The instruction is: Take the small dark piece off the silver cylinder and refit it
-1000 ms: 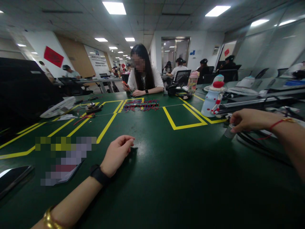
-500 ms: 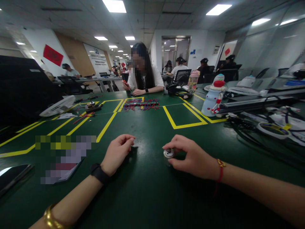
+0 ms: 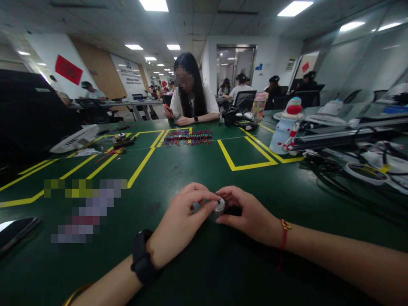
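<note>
A small silver cylinder (image 3: 219, 205) with a pale round top and dark marks on it stands upright low over the dark green table, between my hands. My right hand (image 3: 250, 213) is closed around its right side, thumb in front and fingers behind. From the left, my left hand (image 3: 188, 216) reaches over, thumb and forefinger pinched together at the rim of the cylinder's top. Anything small between those left fingertips is too hidden to make out. The cylinder's lower part is dim and partly covered by fingers.
A phone (image 3: 19, 233) and a blurred-out flat item (image 3: 92, 208) lie at the left. Tangled red and blue wired parts (image 3: 188, 137) lie ahead, before a seated person (image 3: 194, 93). A blue bottle (image 3: 283, 131) and black cables (image 3: 331, 178) occupy the right side.
My left hand has moved right, from open table to the cylinder's top. My right hand has shifted slightly left with the cylinder in its grip.
</note>
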